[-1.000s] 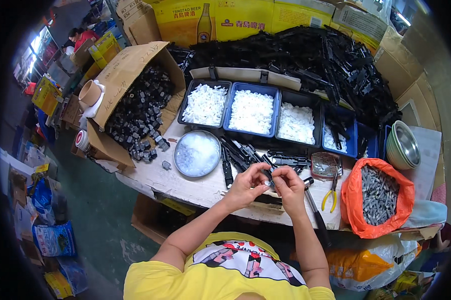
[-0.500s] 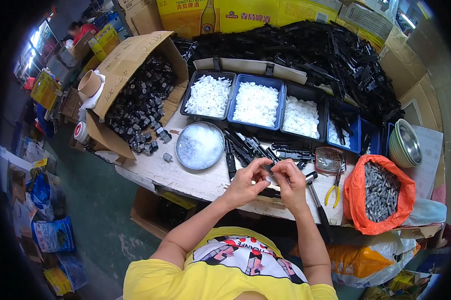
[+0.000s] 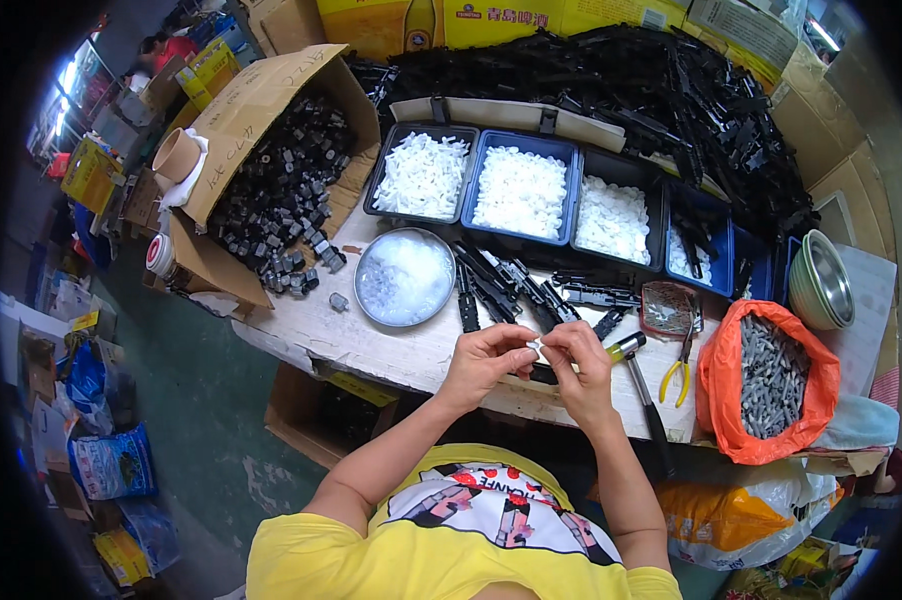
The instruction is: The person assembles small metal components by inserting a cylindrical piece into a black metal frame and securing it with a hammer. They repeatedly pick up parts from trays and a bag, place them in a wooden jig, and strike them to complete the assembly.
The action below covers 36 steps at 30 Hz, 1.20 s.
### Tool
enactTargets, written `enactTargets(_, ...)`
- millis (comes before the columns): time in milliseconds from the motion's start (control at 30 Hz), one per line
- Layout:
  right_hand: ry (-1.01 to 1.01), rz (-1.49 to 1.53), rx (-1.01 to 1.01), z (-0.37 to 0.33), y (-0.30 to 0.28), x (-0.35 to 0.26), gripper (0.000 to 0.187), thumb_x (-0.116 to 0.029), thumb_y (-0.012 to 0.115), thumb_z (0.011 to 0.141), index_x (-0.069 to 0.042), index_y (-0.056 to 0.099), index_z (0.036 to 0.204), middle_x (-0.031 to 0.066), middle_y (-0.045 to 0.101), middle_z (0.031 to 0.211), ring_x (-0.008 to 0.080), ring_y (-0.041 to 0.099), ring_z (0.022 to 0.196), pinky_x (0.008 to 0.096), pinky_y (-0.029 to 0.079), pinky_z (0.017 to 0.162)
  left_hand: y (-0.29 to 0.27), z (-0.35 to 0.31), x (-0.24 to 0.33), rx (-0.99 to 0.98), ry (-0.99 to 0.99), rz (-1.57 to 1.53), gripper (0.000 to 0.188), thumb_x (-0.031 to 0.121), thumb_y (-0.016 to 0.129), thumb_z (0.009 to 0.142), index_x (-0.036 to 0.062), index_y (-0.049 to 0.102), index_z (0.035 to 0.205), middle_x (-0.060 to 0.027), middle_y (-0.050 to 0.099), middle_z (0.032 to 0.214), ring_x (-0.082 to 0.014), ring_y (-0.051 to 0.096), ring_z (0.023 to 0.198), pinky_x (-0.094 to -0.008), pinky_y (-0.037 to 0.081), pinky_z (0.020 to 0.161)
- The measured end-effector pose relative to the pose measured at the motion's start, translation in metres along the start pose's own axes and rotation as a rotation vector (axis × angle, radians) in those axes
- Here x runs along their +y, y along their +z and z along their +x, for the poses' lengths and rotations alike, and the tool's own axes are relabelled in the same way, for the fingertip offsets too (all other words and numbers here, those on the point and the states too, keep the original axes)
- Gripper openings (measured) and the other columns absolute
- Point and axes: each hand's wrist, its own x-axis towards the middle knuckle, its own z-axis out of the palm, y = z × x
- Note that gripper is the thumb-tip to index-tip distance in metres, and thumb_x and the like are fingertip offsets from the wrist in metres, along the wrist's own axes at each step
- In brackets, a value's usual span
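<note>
Both hands meet above the worktop's (image 3: 371,345) front edge: the left hand (image 3: 486,362) and right hand (image 3: 583,368) have their fingers pressed together, pinching a small white plastic piece (image 3: 533,347) between them. Black strips (image 3: 501,285) lie just beyond, a hammer (image 3: 639,385) beside the right hand, a round metal dish (image 3: 405,277) farther left.

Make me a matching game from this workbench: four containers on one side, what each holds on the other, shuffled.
Containers:
1. cardboard box
2. orange bag
3. round metal dish
4. blue tray

Contents:
A. grey metal pieces
B. white plastic pieces
C. small black blocks
D. clear, whitish bits

Pairs: 1-C, 2-A, 3-D, 4-B
</note>
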Motion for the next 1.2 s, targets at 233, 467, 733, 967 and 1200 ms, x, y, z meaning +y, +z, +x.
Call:
enactTargets(233,-0.057,-0.101,0.006,-0.004,0.009,0.003,0.009,-0.003,0.060,0.075,-0.005,0.053,0.081,0.0069,0.053,0.078,0.0239,0.050,0.076,0.0340,0.032,0.069,0.003,-0.004,0.005,0.031,-0.034,0.164,0.022,0.005,0.064,0.081,0.0009,0.062,0.102,-0.0011,0.061,0.081,-0.0056,0.054,0.066,-0.0182,0.045,0.059)
enactTargets(467,-0.077,-0.406,-0.228,-0.022,0.005,0.019,0.011,-0.004,0.059,0.072,-0.007,0.052,0.078,0.0057,0.048,0.077,0.0237,0.046,0.079,0.0369,0.029,0.072,-0.021,0.001,-0.008,0.015,0.004,0.607,0.023,-0.002,0.065,0.074,0.0004,0.064,0.097,0.0016,0.051,0.076,-0.0034,0.046,0.063,-0.0170,0.039,0.058)
enactTargets(733,-0.172,-0.523,-0.288,-0.023,0.012,0.022,0.015,-0.001,0.057,0.067,-0.007,0.051,0.080,0.0055,0.048,0.079,0.0249,0.045,0.082,0.0403,0.029,0.074,-0.019,0.006,-0.008,-0.057,0.022,0.753,0.021,-0.001,0.066,0.072,0.0008,0.064,0.092,-0.0019,0.051,0.072,-0.0074,0.049,0.063,-0.0212,0.041,0.057)
enactTargets(967,-0.108,-0.421,-0.278,-0.019,-0.001,0.030,0.012,-0.007,0.061,0.071,-0.008,0.055,0.081,0.0047,0.052,0.081,0.0231,0.047,0.082,0.0392,0.030,0.075,-0.009,0.021,-0.002,-0.197,0.085,1.213,0.020,0.003,0.069,0.067,-0.0004,0.062,0.085,-0.0116,0.057,0.075,-0.0233,0.058,0.068,-0.0325,0.047,0.061)
enactTargets(1200,0.080,-0.843,0.135,0.007,-0.100,0.064,0.008,-0.010,0.063,0.074,-0.008,0.060,0.082,0.0046,0.057,0.078,0.0222,0.051,0.077,0.0381,0.033,0.070,0.007,0.066,0.030,-0.540,-0.034,1.315,0.024,0.012,0.071,0.064,-0.0002,0.063,0.083,-0.0163,0.062,0.069,-0.0300,0.062,0.066,-0.0370,0.047,0.062)
